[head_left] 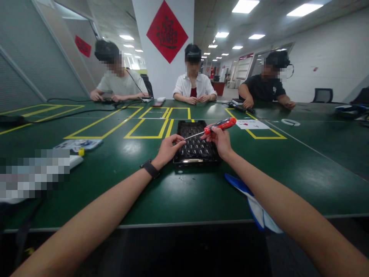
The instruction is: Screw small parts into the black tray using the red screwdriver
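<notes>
My right hand [219, 141] is closed round a screwdriver [220, 125] with a red and black handle. Its thin metal shaft slants down to the left over a black plastic case [213, 163]. Rows of small shiny shapes show inside this case, and a pale metal strip [193, 161] lies along its near side. At the shaft's far end, the thumb and fingertips of my left hand [170, 149] are pinched together. Whether they grip the tip itself or some tiny piece there cannot be made out.
A blue and white glove [256, 204] hangs over the green table's [138, 204] near edge. Flat packages [77, 144] lie at left, a paper sheet [252, 124] and white ring [290, 122] at right. Three people sit opposite. A black cable [66, 117] crosses the left side.
</notes>
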A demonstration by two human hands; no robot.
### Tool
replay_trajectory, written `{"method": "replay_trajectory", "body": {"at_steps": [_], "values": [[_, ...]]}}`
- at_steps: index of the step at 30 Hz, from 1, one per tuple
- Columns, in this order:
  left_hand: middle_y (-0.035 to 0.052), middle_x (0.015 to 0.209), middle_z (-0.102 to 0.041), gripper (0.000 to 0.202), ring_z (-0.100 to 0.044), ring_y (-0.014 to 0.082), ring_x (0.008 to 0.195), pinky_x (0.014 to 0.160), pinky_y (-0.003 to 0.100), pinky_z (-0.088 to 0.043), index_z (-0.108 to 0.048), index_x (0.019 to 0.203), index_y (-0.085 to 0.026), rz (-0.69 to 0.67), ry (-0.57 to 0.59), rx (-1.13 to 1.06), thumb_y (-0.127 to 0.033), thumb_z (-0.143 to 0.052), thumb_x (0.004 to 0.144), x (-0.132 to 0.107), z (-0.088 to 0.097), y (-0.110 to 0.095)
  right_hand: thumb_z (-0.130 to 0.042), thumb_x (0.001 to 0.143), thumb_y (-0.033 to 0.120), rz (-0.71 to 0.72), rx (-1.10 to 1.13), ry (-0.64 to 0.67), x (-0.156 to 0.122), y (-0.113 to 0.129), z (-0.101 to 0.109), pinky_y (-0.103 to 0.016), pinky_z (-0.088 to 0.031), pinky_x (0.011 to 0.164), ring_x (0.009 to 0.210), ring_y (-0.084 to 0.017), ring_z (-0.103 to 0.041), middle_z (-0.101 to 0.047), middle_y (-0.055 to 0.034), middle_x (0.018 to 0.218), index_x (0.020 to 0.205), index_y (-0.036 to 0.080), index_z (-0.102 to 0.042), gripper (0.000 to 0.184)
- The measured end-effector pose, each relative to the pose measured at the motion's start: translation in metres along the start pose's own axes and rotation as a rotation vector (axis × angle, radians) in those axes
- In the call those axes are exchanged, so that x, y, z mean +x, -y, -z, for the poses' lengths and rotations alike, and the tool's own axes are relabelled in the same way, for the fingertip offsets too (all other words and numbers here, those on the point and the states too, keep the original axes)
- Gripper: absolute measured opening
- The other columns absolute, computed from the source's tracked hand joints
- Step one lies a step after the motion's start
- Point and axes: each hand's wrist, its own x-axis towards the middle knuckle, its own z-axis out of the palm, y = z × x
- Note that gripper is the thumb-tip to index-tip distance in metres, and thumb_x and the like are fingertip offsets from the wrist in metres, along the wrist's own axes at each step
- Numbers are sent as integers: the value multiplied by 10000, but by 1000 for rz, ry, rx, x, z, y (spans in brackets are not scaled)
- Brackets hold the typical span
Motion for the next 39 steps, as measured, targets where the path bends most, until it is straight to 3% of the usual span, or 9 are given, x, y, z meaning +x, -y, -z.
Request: {"method": "replay_trajectory", "body": {"at_steps": [11, 19, 30, 39], "values": [[94, 953, -692, 250, -640, 183, 893, 857, 324, -469, -634, 959, -139, 46, 47, -193, -319, -592, 790, -1, -1, -8, -456, 792, 417, -51, 77, -79, 4, -9, 6, -208, -403, 500, 509, -104, -557, -646, -18, 609, 849, 167, -562, 277], [77, 931, -683, 289, -641, 170, 879, 834, 302, -463, -589, 1033, -146, 27, 38, -212, -327, -566, 810, -1, -1, -8, -468, 786, 416, -76, 76, -79, 3, -9, 6, -200, -400, 493, 476, -89, -531, -649, -16, 605, 839, 163, -557, 273], [76, 926, -699, 271, -636, 181, 860, 811, 307, -466, -645, 968, -154, 68, 52, -163, -354, -574, 800, -1, -1, -5, -477, 784, 425, -81, 56, -80, 4, -10, 6, -206, -407, 496, 492, -98, -548, -636, -11, 592, 820, 170, -558, 270], [87, 929, -710, 335, -657, 201, 880, 828, 326, -481, -637, 1033, -152, 102, 93, -223, -318, -657, 743, -2, -1, -6, -468, 818, 385, 69, -43, -55, 2, -1, 2, -205, -363, 453, 467, -95, -516, -580, 4, 539, 770, 176, -562, 234]]}}
